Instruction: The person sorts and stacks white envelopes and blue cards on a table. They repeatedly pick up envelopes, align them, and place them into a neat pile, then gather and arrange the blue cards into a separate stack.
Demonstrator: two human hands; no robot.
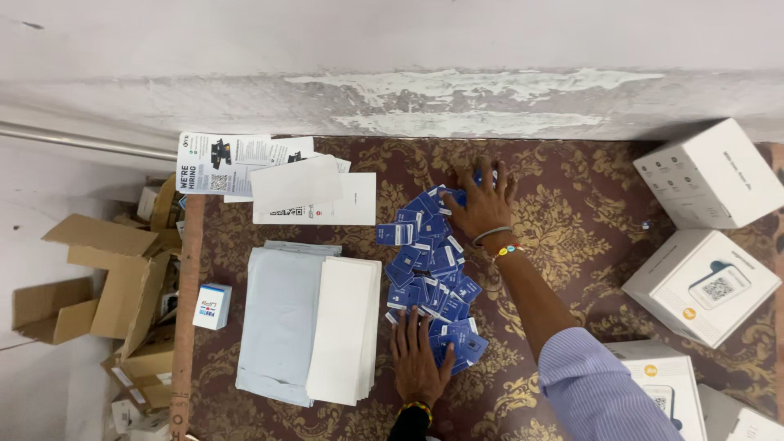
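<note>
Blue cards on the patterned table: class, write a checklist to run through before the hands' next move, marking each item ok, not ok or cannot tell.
1. Left hand flat on the near end of the blue cards: ok.
2. Right hand spread on the far end of the pile: ok.
3. Cards squared into one neat stack: not ok, they lie loose and overlapping.
4. White sheet stack apart from the cards: ok.
5. White boxes away from both hands: ok.
6. All cards same face up: cannot tell.

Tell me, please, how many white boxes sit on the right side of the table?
4: one white box at the top right, one below it, one beside the sleeve, one at the corner, cut off; more may lie out of view.
</note>
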